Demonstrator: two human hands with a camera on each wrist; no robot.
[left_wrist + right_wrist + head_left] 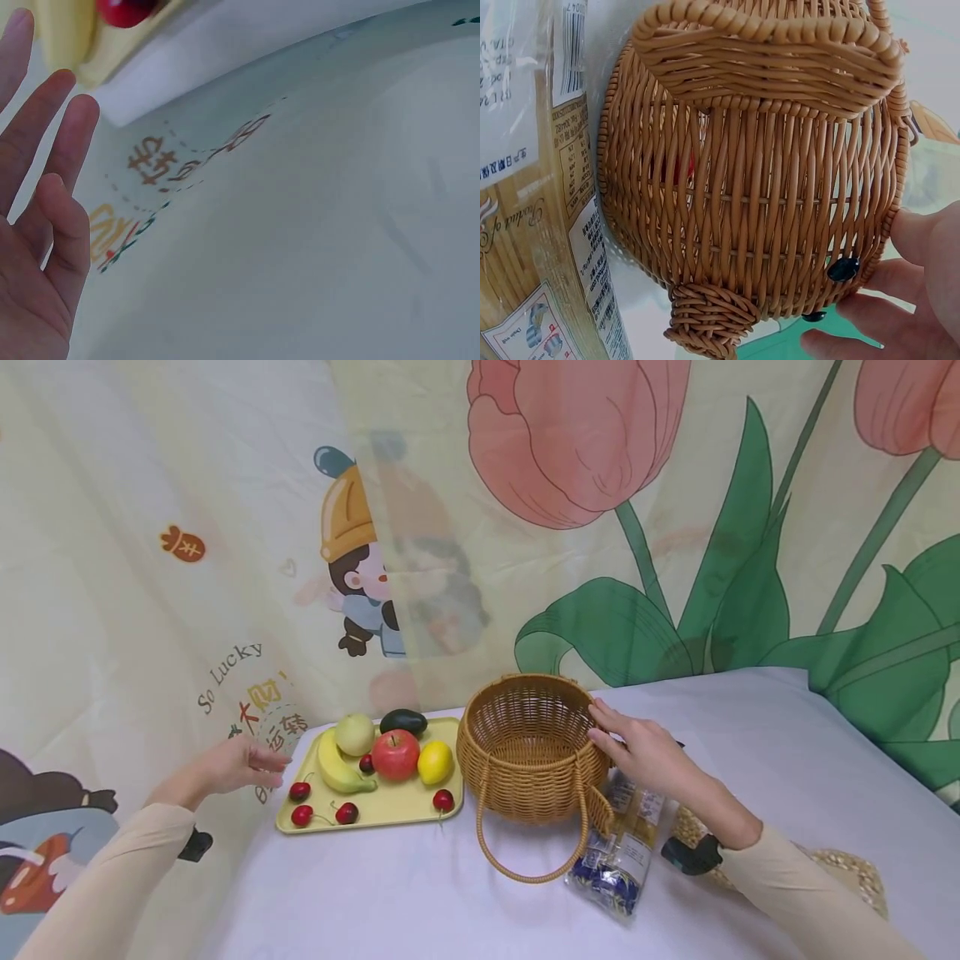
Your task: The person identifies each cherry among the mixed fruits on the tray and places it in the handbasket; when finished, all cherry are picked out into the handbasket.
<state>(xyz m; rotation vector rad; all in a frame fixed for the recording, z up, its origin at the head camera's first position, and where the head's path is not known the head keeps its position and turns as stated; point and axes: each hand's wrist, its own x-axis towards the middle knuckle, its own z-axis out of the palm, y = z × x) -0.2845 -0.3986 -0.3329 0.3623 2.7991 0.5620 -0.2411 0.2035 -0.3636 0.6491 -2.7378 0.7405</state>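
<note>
A brown wicker basket [532,793] with its handle lowered toward the front stands on the white-covered table. My right hand [652,752] touches the basket's right rim with fairly straight fingers. In the right wrist view, the thumb and fingers [900,281] lie at the basket's edge beside a black bead eye [844,269]. My left hand [236,764] hovers beside the yellow tray [405,808], fingers loosely extended and holding nothing. On that tray are a banana [339,768], red apple [395,755], lemon [435,763], pale green round fruit [355,734], dark green avocado-like fruit [403,722] and several cherries [347,812].
A clear packet of long yellow noodles [618,860] lies against the basket's right side. Beneath my right forearm is a woven straw item [847,868], partly hidden. A printed curtain [435,485] with tulips hangs right behind the table.
</note>
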